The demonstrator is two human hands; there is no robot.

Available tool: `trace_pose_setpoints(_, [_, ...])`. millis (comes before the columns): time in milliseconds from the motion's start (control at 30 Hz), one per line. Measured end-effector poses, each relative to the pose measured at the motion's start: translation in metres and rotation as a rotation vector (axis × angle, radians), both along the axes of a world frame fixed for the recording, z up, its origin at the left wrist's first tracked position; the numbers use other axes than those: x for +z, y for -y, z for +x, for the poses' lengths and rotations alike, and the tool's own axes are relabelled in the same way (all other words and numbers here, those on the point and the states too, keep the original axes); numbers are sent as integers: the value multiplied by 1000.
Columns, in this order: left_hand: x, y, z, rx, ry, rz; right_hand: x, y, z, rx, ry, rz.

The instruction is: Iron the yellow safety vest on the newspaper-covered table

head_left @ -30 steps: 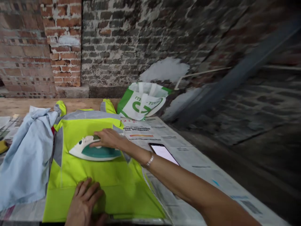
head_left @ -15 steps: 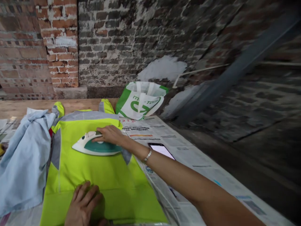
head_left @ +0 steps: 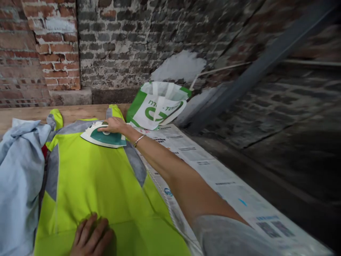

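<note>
A neon yellow work shirt with grey panels [head_left: 96, 177] lies spread out over newspaper. My right hand [head_left: 115, 126] grips the handle of a white and green clothes iron [head_left: 105, 137], whose soleplate rests on the upper part of the shirt by the grey shoulder panel. The iron's tip points left. My left hand [head_left: 92, 236] lies on the lower part of the shirt with its fingers stretched out, palm down. Along the shirt's right edge runs the pale cord [head_left: 170, 208].
Light blue cloth [head_left: 21, 181] is heaped to the left of the shirt. A white and green shopping bag [head_left: 157, 106] stands at the back against the brick wall [head_left: 119, 46]. Newspaper [head_left: 213, 167] covers the table's right side, and a grey beam [head_left: 253, 71] slants up at the right.
The iron, in my right hand, has slid up the shirt toward the shoulders. My left hand stays on the lower shirt. My arm now covers the phone, and the view has shifted slightly.
</note>
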State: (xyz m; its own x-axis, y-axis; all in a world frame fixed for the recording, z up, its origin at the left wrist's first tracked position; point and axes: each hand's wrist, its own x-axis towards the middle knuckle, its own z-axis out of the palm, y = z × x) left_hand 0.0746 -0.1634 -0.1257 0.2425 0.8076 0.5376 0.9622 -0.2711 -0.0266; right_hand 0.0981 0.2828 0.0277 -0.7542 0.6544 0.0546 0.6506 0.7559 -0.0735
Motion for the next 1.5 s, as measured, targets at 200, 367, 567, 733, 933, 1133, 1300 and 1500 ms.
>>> trace_pose_setpoints(200, [36,-9,3,-2,-18,5,8,67,44,119,37,-50])
trace_pose_setpoints(367, [41,-5,10,32,44,-47,11,151,83,187,83,-57])
trace_pose_setpoints(567, [40,-1,12,86,159,-150,18,207,107,221,135,-98])
trace_pose_setpoints(733, [46,2,7,56,298,-239,21,226,95,54,31,-138])
trace_pose_setpoints(933, [67,-5,14,98,619,-205,43,219,77,205,-52,-558])
trace_pose_setpoints(1133, [56,-54,37,241,661,141,22,186,109,71,-458,-430])
trace_pose_setpoints(1300, [43,-97,60,342,506,220,-39,175,158,-206,-419,-181])
trace_pose_setpoints(1500, [54,-129,77,632,597,158,-100,200,189,-144,-273,-164])
